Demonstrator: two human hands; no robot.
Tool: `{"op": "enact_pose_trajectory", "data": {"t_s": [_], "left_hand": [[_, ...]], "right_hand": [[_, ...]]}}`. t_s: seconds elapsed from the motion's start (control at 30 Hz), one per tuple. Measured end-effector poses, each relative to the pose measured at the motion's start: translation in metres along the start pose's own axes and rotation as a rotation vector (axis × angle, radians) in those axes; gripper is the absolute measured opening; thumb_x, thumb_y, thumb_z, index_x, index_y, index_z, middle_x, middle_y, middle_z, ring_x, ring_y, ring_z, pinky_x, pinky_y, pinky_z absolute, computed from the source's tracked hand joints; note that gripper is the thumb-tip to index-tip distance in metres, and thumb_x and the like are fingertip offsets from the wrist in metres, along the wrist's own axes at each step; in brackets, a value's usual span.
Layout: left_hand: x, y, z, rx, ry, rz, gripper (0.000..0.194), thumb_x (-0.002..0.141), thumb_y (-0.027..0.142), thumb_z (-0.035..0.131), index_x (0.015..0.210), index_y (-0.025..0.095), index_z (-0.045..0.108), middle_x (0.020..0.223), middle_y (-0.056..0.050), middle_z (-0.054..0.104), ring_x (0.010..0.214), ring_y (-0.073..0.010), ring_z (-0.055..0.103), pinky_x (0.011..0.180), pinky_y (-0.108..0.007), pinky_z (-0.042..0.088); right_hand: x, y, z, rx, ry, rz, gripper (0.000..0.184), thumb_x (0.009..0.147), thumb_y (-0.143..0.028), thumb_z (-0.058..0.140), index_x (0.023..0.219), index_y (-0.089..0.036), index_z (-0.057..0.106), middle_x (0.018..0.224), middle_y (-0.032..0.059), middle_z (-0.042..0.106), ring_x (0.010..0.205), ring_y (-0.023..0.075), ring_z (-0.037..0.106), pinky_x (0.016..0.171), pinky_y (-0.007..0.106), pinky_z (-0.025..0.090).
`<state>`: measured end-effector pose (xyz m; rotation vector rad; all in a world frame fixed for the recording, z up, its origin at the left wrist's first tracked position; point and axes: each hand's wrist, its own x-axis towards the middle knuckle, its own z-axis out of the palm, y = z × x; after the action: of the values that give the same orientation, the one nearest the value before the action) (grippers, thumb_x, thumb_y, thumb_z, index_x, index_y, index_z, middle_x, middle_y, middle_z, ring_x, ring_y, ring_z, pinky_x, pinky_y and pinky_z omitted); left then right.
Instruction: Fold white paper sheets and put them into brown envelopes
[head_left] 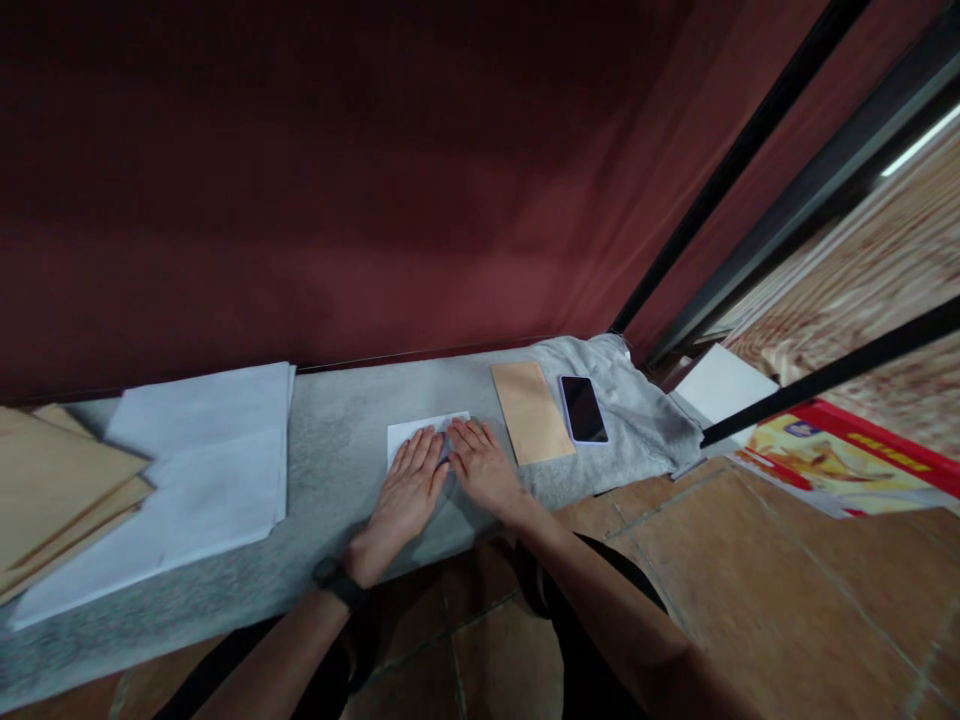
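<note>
Both my hands press flat on a folded white sheet of paper (400, 432) that lies on a grey cloth-covered bench. My left hand (407, 495), with a dark watch on the wrist, rests on the sheet's left part, fingers stretched out. Beside it my right hand (484, 465) lies on the right part, fingers also extended. The two hands nearly meet, and they hide much of the sheet. Just right of my right hand is a brown envelope (532, 412), and past it a phone (583, 408) with a dark screen.
To the left lies a stack of large white paper (225, 450), overlapped by several brown envelopes (60, 480). A dark red wall (375, 200) rises behind the grey bench (337, 430). Black metal bars (720, 190), a white box (724, 385) and a red and yellow carton (840, 450) stand at the right.
</note>
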<state>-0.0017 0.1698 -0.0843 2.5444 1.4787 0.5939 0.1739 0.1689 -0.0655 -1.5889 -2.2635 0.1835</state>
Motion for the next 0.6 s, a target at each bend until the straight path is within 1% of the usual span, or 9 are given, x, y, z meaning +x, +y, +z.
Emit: {"op": "enact_pose_trajectory", "data": {"t_s": [0.07, 0.13, 0.27, 0.33, 0.4, 0.5, 0.6], "left_hand": [[0.002, -0.002, 0.005, 0.049, -0.026, 0.013, 0.059, 0.103, 0.04, 0.026, 0.154, 0.014, 0.041, 0.161, -0.012, 0.041, 0.153, -0.0255, 0.03, 0.125, -0.051, 0.029], [0.004, -0.003, 0.006, 0.062, -0.05, 0.033, 0.058, 0.104, 0.037, 0.023, 0.155, 0.015, 0.038, 0.162, -0.011, 0.04, 0.153, -0.023, 0.03, 0.126, -0.049, 0.027], [0.013, -0.003, 0.006, 0.049, -0.087, 0.058, 0.057, 0.105, 0.034, 0.02, 0.156, 0.017, 0.037, 0.162, -0.01, 0.04, 0.153, -0.0211, 0.03, 0.127, -0.048, 0.026], [0.018, -0.002, 0.007, 0.039, -0.095, 0.074, 0.056, 0.105, 0.036, 0.021, 0.155, 0.02, 0.039, 0.162, -0.008, 0.041, 0.154, -0.0211, 0.029, 0.127, -0.049, 0.025], [0.024, 0.0, 0.007, 0.033, -0.118, 0.087, 0.055, 0.105, 0.038, 0.022, 0.153, 0.021, 0.043, 0.162, -0.007, 0.042, 0.154, -0.0214, 0.029, 0.127, -0.05, 0.024], [0.03, 0.004, 0.007, 0.025, -0.165, 0.095, 0.055, 0.106, 0.041, 0.023, 0.151, 0.021, 0.046, 0.162, -0.006, 0.042, 0.154, -0.0215, 0.029, 0.127, -0.049, 0.023], [0.034, 0.006, 0.007, 0.015, -0.171, 0.094, 0.054, 0.106, 0.042, 0.024, 0.151, 0.024, 0.046, 0.162, -0.003, 0.041, 0.154, -0.0212, 0.028, 0.127, -0.049, 0.022]], "right_hand": [[-0.005, -0.003, 0.0, 0.006, -0.024, -0.016, 0.048, 0.106, -0.028, 0.039, 0.15, -0.01, 0.048, 0.157, 0.0122, 0.046, 0.147, 0.022, 0.04, 0.124, 0.042, 0.028], [-0.012, -0.005, 0.0, -0.003, -0.047, -0.015, 0.05, 0.106, -0.029, 0.04, 0.151, -0.009, 0.046, 0.159, 0.0134, 0.043, 0.148, 0.0231, 0.038, 0.124, 0.043, 0.029], [-0.027, -0.011, 0.002, -0.029, -0.089, -0.033, 0.057, 0.105, -0.039, 0.045, 0.153, -0.007, 0.043, 0.161, 0.0157, 0.038, 0.15, 0.0264, 0.035, 0.125, 0.046, 0.028], [-0.035, -0.014, 0.005, -0.042, -0.109, -0.044, 0.061, 0.104, -0.043, 0.048, 0.152, -0.006, 0.044, 0.159, 0.0184, 0.039, 0.15, 0.0282, 0.036, 0.124, 0.047, 0.03], [-0.043, -0.016, 0.009, -0.049, -0.117, -0.061, 0.062, 0.103, -0.045, 0.05, 0.15, -0.004, 0.047, 0.156, 0.0211, 0.043, 0.148, 0.0301, 0.038, 0.123, 0.048, 0.031], [-0.052, -0.017, 0.016, -0.053, -0.095, -0.107, 0.064, 0.102, -0.046, 0.051, 0.147, -0.001, 0.049, 0.153, 0.0241, 0.048, 0.147, 0.0317, 0.041, 0.123, 0.049, 0.033], [-0.057, -0.018, 0.02, -0.054, -0.075, -0.127, 0.067, 0.099, -0.047, 0.057, 0.145, 0.002, 0.05, 0.151, 0.0265, 0.049, 0.145, 0.0344, 0.042, 0.121, 0.051, 0.035]]}}
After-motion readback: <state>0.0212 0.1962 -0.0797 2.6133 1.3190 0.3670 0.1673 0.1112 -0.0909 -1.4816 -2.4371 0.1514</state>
